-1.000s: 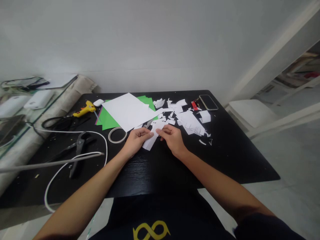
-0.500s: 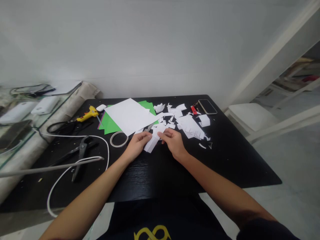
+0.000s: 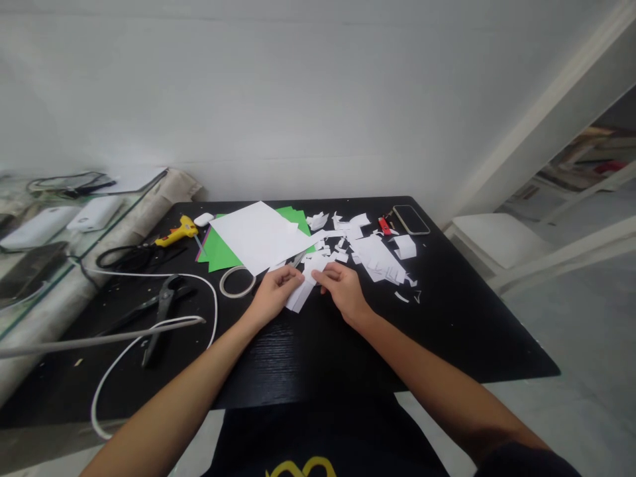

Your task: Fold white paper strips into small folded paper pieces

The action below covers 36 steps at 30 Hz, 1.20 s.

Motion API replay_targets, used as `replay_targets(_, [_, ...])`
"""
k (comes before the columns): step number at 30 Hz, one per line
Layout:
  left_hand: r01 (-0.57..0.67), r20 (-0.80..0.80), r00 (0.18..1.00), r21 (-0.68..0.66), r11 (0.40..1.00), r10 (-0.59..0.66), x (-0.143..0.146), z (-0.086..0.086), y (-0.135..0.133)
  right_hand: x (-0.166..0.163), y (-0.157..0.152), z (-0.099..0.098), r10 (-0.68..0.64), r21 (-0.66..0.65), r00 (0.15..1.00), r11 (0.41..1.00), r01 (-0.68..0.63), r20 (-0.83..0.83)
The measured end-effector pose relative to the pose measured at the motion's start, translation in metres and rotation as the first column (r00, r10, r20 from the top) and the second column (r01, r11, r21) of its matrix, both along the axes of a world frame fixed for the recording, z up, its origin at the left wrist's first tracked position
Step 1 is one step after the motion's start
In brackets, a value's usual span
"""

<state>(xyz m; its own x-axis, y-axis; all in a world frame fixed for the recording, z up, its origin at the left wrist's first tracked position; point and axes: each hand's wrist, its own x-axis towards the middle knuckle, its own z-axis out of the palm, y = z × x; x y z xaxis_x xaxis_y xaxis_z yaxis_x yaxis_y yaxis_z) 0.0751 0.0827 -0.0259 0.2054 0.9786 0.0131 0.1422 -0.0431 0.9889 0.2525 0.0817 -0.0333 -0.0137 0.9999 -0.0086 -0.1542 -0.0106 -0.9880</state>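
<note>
Both my hands meet over the middle of the black table (image 3: 318,344). My left hand (image 3: 272,293) pinches a small folded piece of white paper (image 3: 300,291) on its left side. Facing it, my right hand (image 3: 342,287) has its fingers curled on the paper's right edge. Grey scissors (image 3: 297,259) lie just behind the paper, partly hidden under white sheets (image 3: 258,235). Green sheets (image 3: 218,248) lie under the white ones. Several white paper scraps (image 3: 377,255) are scattered to the right.
A tape ring (image 3: 237,281) lies left of my hands. Further left are black pliers (image 3: 159,305), a white cable (image 3: 149,331) and a yellow glue gun (image 3: 175,233). A phone (image 3: 411,219) and a red object (image 3: 384,226) lie at the back right. A white chair (image 3: 497,238) stands at right.
The view has shifted slightly, so the table sits a little lower in the frame. My hands keep hold of the white paper piece with small finger movements.
</note>
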Motion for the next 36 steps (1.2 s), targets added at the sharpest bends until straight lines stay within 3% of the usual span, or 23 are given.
replay_targets(20, [-0.009,-0.020,1.000,0.047,0.999,0.010,-0.0006,-0.0039,0.0015,-0.0005,-0.0011,0.0002,0.132,0.004,0.991,0.991,-0.132,0.010])
replay_targets(36, [-0.052,-0.020,0.998,0.065,0.997,0.053,-0.0022,-0.0083,0.0035,-0.0033,0.0006,-0.0083,0.152,0.034,0.988,0.988,-0.151,-0.030])
